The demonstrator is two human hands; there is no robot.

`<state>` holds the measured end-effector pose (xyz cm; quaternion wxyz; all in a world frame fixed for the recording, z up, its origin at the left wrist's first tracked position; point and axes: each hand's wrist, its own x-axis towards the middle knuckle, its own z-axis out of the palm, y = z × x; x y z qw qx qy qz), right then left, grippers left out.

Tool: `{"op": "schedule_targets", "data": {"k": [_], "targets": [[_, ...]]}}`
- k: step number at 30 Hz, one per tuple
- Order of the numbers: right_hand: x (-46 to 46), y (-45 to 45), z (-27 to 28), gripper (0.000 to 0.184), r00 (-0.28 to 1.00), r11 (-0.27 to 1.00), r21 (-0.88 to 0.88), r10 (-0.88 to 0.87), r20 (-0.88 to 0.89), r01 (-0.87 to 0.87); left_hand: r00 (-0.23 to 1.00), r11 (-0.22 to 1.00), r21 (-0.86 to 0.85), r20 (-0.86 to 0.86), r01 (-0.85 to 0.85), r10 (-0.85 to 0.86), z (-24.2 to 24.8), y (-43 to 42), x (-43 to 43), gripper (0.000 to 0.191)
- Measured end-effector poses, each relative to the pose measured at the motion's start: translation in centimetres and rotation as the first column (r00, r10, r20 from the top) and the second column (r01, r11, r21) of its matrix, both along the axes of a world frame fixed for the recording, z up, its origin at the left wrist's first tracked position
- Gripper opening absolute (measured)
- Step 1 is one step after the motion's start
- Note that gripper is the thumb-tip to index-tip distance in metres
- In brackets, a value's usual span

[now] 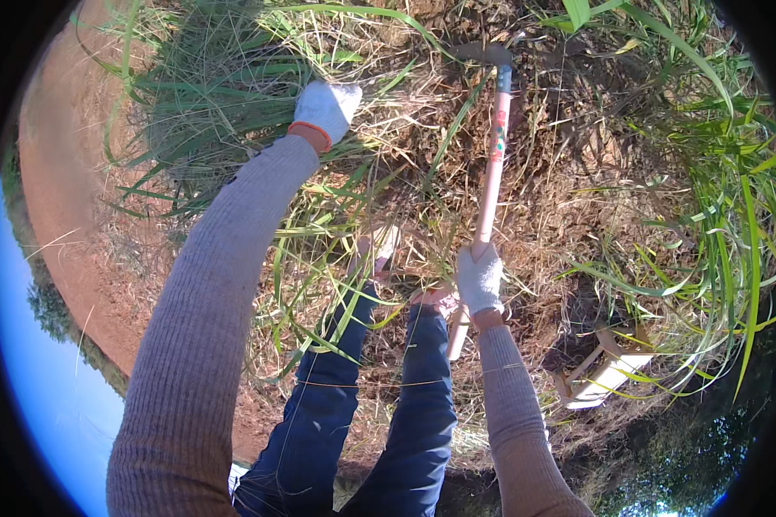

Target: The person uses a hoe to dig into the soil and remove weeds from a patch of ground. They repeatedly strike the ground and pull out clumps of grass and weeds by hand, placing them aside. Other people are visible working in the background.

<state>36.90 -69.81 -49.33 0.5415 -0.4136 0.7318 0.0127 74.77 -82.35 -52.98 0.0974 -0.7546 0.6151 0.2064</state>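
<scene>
My right hand (481, 278), in a white knit glove, is closed around the lower part of a long wooden handle (490, 174). At the handle's far end is a dark, curved metal blade (482, 54), lying over dry grass and soil. My left hand (328, 110), gloved in white with an orange cuff, is at the upper left beside a heap of long green grass (226, 103). Its fingers look curled, but the glove and glare hide whether they hold any stalks. Loose green blades (323, 304) lie over and between my legs.
A small wooden stool (604, 381) lies tipped over at the lower right. Tall green grass (724, 213) stands along the right side. Bare reddish earth (71, 258) curves along the left. My feet and blue-trousered legs (427, 381) are just below the grass.
</scene>
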Motion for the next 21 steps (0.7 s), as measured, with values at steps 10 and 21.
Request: {"op": "schedule_targets", "data": {"k": [10,21], "targets": [[2.3,-2.3,0.4,0.018,0.975,0.964,-0.151,0.224,0.007,-0.220,0.852,0.720,-0.469,0.175,0.513,-0.493,3.9,-9.5,-1.3,0.057],[-2.6,4.7,16.8,0.026,0.974,0.977,0.210,0.083,-0.209,-0.038,0.907,0.910,0.277,0.202,0.309,-0.370,4.3,-7.3,1.6,0.024]]}}
